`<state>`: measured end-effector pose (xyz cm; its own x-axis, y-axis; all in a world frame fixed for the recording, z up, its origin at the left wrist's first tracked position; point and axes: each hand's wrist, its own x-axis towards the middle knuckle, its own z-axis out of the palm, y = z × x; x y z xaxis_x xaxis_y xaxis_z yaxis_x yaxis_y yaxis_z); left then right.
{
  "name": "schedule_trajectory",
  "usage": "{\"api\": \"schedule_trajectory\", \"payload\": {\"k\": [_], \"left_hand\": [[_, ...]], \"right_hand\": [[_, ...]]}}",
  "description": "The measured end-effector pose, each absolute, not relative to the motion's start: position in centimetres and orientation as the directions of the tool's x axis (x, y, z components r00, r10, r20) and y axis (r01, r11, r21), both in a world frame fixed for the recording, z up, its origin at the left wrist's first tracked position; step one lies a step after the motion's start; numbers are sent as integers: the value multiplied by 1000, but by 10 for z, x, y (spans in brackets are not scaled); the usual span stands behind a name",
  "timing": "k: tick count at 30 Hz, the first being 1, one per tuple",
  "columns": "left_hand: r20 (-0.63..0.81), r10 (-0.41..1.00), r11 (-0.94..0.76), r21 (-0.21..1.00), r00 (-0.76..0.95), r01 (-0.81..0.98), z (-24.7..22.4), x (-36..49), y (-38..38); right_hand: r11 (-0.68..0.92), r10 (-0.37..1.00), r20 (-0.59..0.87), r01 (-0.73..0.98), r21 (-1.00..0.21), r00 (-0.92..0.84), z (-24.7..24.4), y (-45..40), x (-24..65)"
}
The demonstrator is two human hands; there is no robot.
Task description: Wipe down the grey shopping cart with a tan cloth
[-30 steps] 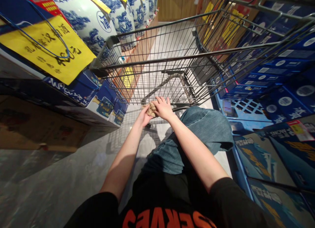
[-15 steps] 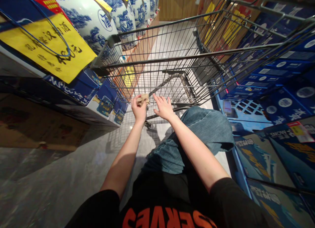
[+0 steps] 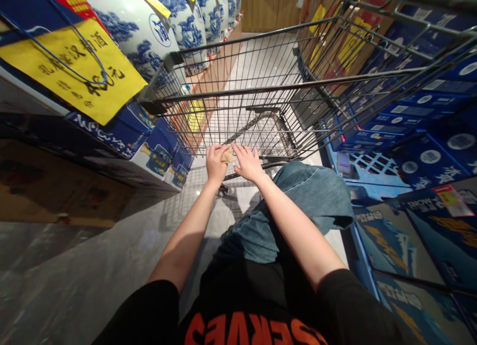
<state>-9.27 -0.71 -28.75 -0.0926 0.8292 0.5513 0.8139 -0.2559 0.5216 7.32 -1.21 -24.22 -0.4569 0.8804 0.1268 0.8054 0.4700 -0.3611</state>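
Note:
A dark wire shopping cart (image 3: 238,93) stands across the aisle in front of me. My left hand (image 3: 216,164) is closed on a small crumpled beige cloth (image 3: 227,156) at the lower edge of the basket. Just right of it, my right hand (image 3: 247,163) lies against the wires with its fingers spread, its fingertips near the cloth. Nothing shows in the right hand. The left palm and part of the cloth are hidden.
Large blue-and-white jars (image 3: 141,30) line a ledge at the upper left. Nearer stand boxes with a yellow price sign (image 3: 74,67). Stacked blue cartons (image 3: 432,156) and a light blue crate (image 3: 380,169) border the right side. My denim-covered knee (image 3: 313,196) is beside the cart.
My left hand has moved slightly right with the cloth, closer to my right hand, and its fingers now cover more of the cloth. The right hand has hardly moved.

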Motion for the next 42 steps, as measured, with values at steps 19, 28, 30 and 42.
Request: {"api": "schedule_trajectory", "payload": {"k": [19,28,30,42], "left_hand": [[446,872,-199,703,-205,682,-286,-54,-2],[488,867,-457,699,100,550,-271,-60,-15],[513,844,-488,611,158,623,-260,-64,-17],[484,875,-173,366,-28,914,-241,-88,-17]], "right_hand": [[53,956,16,119,-991,-292,-244,-8,61],[48,982,42,31,-998,-187,-247,9,62],[105,986,76,207,-973,-146,-249,7,63],[384,921,67,864,-326,-384,-239,-14,68]]}}
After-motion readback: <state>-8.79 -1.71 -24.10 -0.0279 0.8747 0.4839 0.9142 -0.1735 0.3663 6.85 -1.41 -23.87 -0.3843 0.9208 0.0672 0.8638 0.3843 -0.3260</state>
